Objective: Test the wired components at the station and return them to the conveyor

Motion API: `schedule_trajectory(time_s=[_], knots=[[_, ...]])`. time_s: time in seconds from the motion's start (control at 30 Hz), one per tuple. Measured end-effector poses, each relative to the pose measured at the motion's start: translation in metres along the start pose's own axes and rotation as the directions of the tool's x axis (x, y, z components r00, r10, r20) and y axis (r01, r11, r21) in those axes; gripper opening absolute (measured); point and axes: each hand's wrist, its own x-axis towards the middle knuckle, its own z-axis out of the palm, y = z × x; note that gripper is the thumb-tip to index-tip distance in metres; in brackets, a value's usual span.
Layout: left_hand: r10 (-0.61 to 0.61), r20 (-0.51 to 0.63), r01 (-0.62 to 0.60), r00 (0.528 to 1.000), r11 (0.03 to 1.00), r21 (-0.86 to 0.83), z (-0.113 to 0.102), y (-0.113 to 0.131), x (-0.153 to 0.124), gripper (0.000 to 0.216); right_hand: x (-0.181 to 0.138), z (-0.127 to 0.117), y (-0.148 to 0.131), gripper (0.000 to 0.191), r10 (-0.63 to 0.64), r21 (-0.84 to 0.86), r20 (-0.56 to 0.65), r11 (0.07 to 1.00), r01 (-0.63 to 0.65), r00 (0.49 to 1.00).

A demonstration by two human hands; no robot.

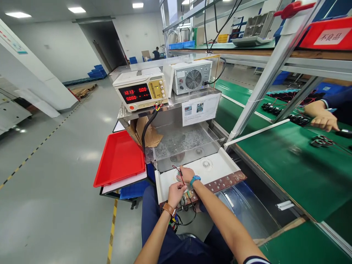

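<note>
My left hand (176,194), with a brown strap at the wrist, pinches the end of a thin red-and-black wire lead (182,179) over the front of a white tray (220,163). Just beyond it, my right hand (187,174), wearing a blue wristband, has its fingers curled down at the tray floor by the looped part of the lead. What lies under those fingers is mostly hidden. A brown terminal strip (220,183) with metal studs runs along the tray's front edge. Near my left fingertips, a green-sleeved clip (188,194) hangs on black cable.
Behind the tray stand a power supply (140,91) with red digits and a grey fan-cooled unit (192,77) on a metal shelf. A red bin (121,157) sits left. Right, a co-worker's hand (324,117) works over the green conveyor (288,161), beyond a slanted post (258,88).
</note>
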Motion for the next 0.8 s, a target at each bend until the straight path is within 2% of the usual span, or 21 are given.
schedule_trajectory(time_s=[0.37,0.8], knots=[[-0.019,0.051,0.019,0.999,1.0,-0.005,0.001,-0.0024,0.0022,0.024,0.0001,-0.0004,0.0013,0.039,0.0,0.004,0.005,1.0,0.0,1.0],[-0.026,0.036,0.026,0.999,1.0,0.005,-0.0007,0.0011,0.0002,0.02,-0.0018,-0.0009,-0.0029,0.035,-0.003,0.022,-0.031,1.0,0.004,1.0]])
